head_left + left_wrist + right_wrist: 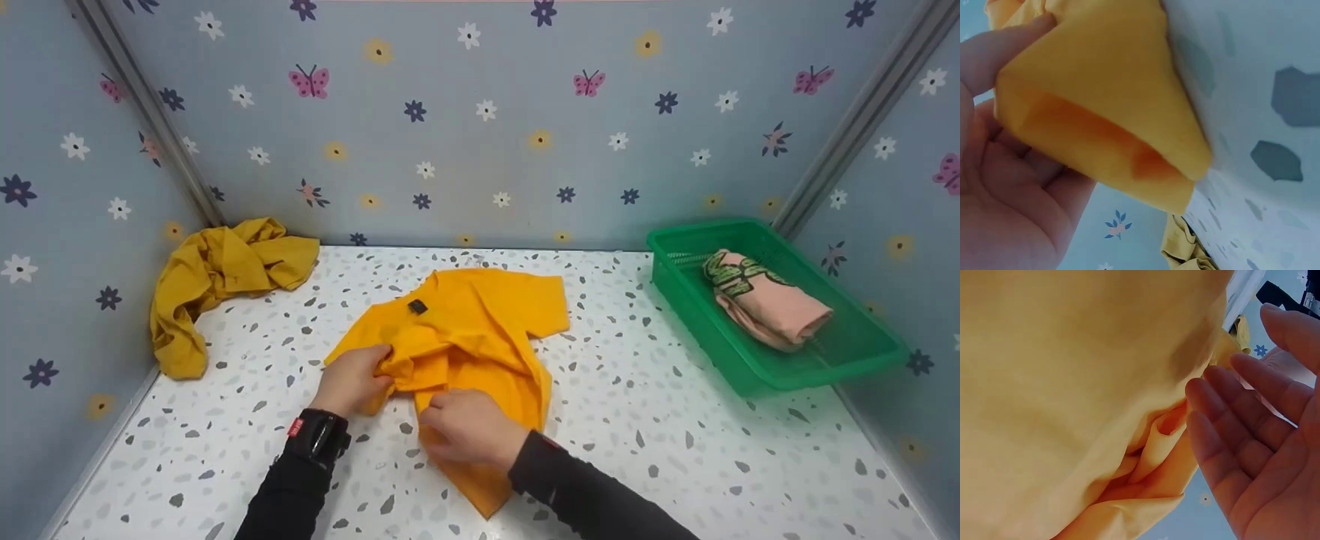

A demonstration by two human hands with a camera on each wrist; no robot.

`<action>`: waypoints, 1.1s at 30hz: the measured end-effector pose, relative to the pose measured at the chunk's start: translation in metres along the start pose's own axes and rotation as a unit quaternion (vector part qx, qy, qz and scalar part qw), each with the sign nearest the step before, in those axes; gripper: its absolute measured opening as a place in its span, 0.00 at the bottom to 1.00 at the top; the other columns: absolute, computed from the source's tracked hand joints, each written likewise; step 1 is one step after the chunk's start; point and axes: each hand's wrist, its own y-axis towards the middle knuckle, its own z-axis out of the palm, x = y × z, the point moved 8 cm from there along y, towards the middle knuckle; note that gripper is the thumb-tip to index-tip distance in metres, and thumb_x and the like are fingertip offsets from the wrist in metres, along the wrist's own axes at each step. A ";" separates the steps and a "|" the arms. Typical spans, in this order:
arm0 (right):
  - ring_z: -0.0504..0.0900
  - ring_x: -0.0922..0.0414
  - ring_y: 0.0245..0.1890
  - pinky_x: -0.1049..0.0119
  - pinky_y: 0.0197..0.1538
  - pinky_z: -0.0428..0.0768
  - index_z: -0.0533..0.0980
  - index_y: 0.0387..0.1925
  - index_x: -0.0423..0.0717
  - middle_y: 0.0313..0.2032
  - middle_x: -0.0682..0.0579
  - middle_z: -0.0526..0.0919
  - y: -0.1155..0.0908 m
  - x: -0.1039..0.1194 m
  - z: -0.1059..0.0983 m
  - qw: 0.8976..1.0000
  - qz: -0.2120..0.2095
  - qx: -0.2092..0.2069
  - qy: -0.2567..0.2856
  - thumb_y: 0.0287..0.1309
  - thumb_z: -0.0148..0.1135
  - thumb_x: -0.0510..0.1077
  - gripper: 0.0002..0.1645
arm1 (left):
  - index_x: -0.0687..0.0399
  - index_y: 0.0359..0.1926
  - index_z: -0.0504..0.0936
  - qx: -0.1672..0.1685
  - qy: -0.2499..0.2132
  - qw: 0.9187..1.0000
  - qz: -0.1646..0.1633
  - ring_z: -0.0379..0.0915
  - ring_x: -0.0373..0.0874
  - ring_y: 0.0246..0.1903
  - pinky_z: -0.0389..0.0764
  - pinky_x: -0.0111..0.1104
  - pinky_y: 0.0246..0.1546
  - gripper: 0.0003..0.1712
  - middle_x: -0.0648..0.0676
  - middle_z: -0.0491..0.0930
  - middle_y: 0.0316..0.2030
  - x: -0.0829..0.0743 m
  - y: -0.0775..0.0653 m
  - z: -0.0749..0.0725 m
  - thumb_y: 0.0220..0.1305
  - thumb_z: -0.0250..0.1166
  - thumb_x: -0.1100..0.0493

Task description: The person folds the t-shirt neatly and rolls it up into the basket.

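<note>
An orange-yellow T-shirt [495, 300] lies rumpled on the speckled surface, its neckline with a dark label [418, 306] towards the upper left. My left hand [352, 381] pinches the bunched cloth on its left side. In the left wrist view, thumb and fingers of the left hand [1022, 191] lie on either side of a fold of the shirt [1106, 73] that gapes open. Over the lower part of the shirt is my right hand [476, 426]. The right wrist view shows the right hand's fingers [1224, 422] loosely bent beside the cloth, thumb apart, nothing between them.
A crumpled mustard garment [225, 262] lies at the left against the wall. At the right stands a green basket [694, 326] holding a folded pink garment [784, 304] with a green print. Flower-patterned walls [480, 150] enclose the surface at the back and both sides.
</note>
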 end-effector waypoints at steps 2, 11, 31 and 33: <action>0.68 0.60 0.26 0.70 0.29 0.68 0.78 0.37 0.54 0.28 0.59 0.72 0.005 0.003 0.000 1.000 0.004 -0.007 -0.022 0.51 0.62 0.56 0.14 | 0.58 0.54 0.76 -0.006 0.004 1.000 0.003 0.72 0.56 0.48 0.68 0.48 0.51 0.25 0.59 0.77 0.49 0.002 0.001 0.001 0.54 0.67 0.59; 0.67 0.57 0.24 0.68 0.25 0.66 0.77 0.34 0.50 0.24 0.54 0.71 0.021 0.004 0.010 0.994 0.080 0.021 -0.067 0.52 0.59 0.57 0.16 | 0.52 0.43 0.83 -0.027 0.004 1.000 -0.004 0.76 0.52 0.41 0.71 0.47 0.46 0.12 0.53 0.81 0.39 0.008 0.008 0.004 0.57 0.63 0.60; 0.72 0.56 0.22 0.64 0.20 0.72 0.76 0.37 0.46 0.23 0.52 0.74 0.024 0.002 0.031 0.980 0.140 0.105 -0.098 0.57 0.57 0.51 0.13 | 0.53 0.34 0.80 -0.034 0.003 0.999 -0.027 0.75 0.53 0.38 0.72 0.48 0.42 0.03 0.53 0.79 0.33 0.018 0.012 0.003 0.59 0.61 0.60; 0.72 0.56 0.21 0.64 0.18 0.71 0.75 0.35 0.47 0.22 0.52 0.74 0.020 0.000 0.030 0.982 0.134 0.091 -0.099 0.57 0.57 0.49 0.10 | 0.53 0.36 0.80 -0.035 -0.005 0.999 -0.032 0.75 0.53 0.40 0.72 0.49 0.43 0.04 0.54 0.80 0.36 0.019 0.012 0.004 0.60 0.61 0.60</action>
